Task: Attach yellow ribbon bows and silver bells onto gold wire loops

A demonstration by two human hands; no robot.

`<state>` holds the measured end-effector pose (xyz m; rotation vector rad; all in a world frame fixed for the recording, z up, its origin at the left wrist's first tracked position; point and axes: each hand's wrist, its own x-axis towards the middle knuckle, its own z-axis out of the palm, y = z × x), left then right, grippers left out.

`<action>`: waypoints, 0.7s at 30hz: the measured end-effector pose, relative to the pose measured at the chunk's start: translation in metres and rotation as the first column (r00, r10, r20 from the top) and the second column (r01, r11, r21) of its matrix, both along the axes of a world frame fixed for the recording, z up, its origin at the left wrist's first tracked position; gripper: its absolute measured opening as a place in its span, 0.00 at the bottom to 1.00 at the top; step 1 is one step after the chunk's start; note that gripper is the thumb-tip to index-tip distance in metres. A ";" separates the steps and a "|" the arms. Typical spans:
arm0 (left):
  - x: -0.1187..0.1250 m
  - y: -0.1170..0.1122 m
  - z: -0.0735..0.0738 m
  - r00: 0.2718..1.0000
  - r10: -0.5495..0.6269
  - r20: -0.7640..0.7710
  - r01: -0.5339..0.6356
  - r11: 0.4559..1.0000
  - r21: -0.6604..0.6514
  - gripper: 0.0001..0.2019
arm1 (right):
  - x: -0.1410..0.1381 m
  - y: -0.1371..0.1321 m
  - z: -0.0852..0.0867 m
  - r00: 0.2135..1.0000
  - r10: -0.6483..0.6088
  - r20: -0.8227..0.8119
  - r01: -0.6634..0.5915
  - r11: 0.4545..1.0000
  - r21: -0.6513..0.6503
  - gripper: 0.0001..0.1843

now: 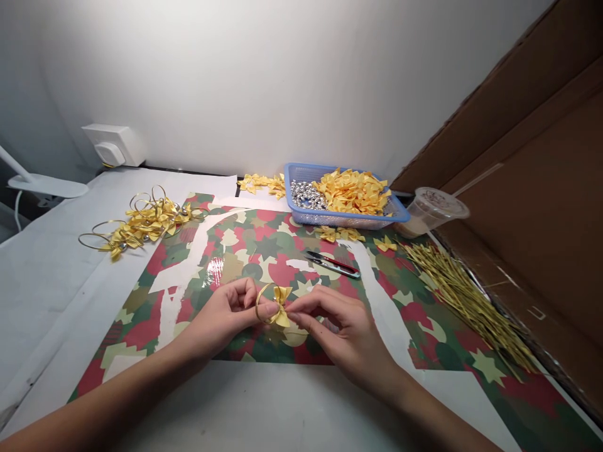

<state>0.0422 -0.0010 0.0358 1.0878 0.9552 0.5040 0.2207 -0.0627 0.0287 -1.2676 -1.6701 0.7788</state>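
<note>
gold wire ring [262,302] w/ yellow satin bow [281,306] pinched tight betw fingers of l hand [219,317] & r hand [336,329]

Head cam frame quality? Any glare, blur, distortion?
Head view: white wall washed bright at top centre; specular glare on the glossy red-and-green patterned paper beside the left hand; wide-angle bowing towards the edges; yellow satin bow on its gold wire ring, pinched by the right hand, looks sharp.
</note>
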 end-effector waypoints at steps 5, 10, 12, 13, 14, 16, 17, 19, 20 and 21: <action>0.001 0.000 0.000 1.000 -0.005 -0.001 0.005 1.000 -0.006 0.23 | 0.000 0.000 0.000 1.000 -0.003 0.003 0.003 1.000 -0.007 0.06; 0.002 0.000 0.001 0.999 0.019 0.034 -0.018 1.000 -0.025 0.24 | -0.001 -0.001 -0.002 1.000 -0.011 -0.002 0.011 1.000 -0.008 0.06; 0.002 0.000 0.001 0.999 0.032 0.044 -0.031 0.999 -0.028 0.23 | -0.001 -0.001 -0.003 1.000 -0.018 0.000 0.018 1.000 -0.011 0.06; 0.001 0.000 0.001 0.998 0.033 0.045 -0.031 0.999 -0.027 0.22 | -0.001 -0.001 -0.003 1.000 -0.023 0.002 0.023 1.000 -0.015 0.06; 0.001 0.000 0.000 0.999 0.031 0.045 -0.030 0.999 -0.025 0.22 | -0.001 -0.001 -0.003 1.000 -0.027 0.003 0.027 0.999 -0.018 0.06; 0.000 -0.001 0.000 0.999 0.031 0.037 -0.030 0.999 -0.018 0.21 | -0.001 -0.001 -0.004 0.999 -0.032 0.004 0.032 0.999 -0.025 0.06; 0.000 -0.001 -0.001 0.999 0.031 0.033 -0.030 0.999 -0.012 0.20 | -0.002 -0.001 -0.004 0.999 -0.032 0.005 0.032 0.999 -0.026 0.06; -0.001 -0.001 -0.001 0.999 0.035 0.025 -0.035 0.999 -0.003 0.19 | -0.002 -0.001 -0.004 1.000 -0.030 0.007 0.030 0.999 -0.026 0.06; -0.001 -0.001 -0.001 0.999 0.038 0.024 -0.038 0.999 0.001 0.19 | -0.002 -0.001 -0.004 1.000 -0.030 0.007 0.030 0.999 -0.025 0.06; -0.001 -0.001 -0.001 0.999 0.041 0.026 -0.041 0.999 0.003 0.19 | -0.003 -0.001 -0.003 1.000 -0.030 0.007 0.030 0.999 -0.024 0.06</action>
